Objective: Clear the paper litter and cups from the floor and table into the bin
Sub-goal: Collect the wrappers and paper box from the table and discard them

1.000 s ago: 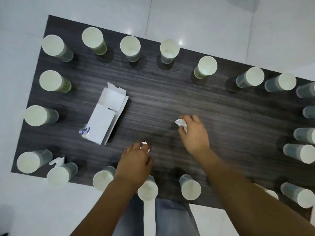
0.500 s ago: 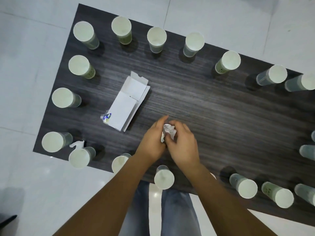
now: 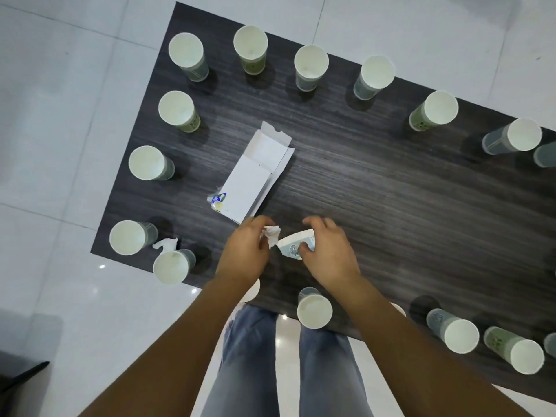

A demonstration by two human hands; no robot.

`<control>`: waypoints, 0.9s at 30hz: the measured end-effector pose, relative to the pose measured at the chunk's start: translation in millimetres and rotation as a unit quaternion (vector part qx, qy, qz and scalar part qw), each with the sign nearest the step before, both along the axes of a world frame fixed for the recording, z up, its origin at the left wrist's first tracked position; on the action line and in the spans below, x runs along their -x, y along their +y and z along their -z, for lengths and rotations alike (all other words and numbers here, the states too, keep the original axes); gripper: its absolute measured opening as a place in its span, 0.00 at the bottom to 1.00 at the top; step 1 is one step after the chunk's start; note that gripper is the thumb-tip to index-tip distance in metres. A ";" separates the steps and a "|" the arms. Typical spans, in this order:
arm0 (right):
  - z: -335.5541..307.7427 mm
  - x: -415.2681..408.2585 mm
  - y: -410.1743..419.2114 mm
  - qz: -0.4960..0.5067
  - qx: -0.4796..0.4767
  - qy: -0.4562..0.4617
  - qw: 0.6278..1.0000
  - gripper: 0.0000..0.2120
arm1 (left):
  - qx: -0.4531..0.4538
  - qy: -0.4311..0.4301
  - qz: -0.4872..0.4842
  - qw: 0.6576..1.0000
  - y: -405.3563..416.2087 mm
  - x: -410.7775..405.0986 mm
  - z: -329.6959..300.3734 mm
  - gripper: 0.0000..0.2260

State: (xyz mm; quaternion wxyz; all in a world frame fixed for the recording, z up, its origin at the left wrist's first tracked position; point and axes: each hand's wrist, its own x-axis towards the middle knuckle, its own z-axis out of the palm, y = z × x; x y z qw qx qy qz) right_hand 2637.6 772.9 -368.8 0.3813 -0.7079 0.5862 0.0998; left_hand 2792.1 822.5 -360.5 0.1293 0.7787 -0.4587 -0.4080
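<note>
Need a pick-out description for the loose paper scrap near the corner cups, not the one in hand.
Start at the dark wood table and go to its near-left corner. Two upright paper cups stand there, the corner cup and the edge cup. The crumpled white scrap lies between them, the only loose wad on the tabletop.

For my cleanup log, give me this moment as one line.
left hand: holds crumpled paper | right hand: grips paper cup, tipped | flattened carton: on table | bin: unseen
</note>
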 end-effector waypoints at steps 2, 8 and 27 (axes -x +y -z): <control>7.8 -5.3 3.1 -0.057 -0.012 0.036 0.998 0.25 | -0.019 -0.010 -0.007 1.000 7.8 -13.1 -1.2 0.12; 38.2 -18.7 10.4 -0.212 0.003 0.145 0.967 0.34 | -0.047 -0.024 -0.020 0.998 29.0 -41.5 -0.1 0.11; 19.2 -3.1 33.6 -0.106 0.027 0.111 0.988 0.24 | -0.037 -0.032 0.109 0.993 25.0 -29.8 -19.5 0.14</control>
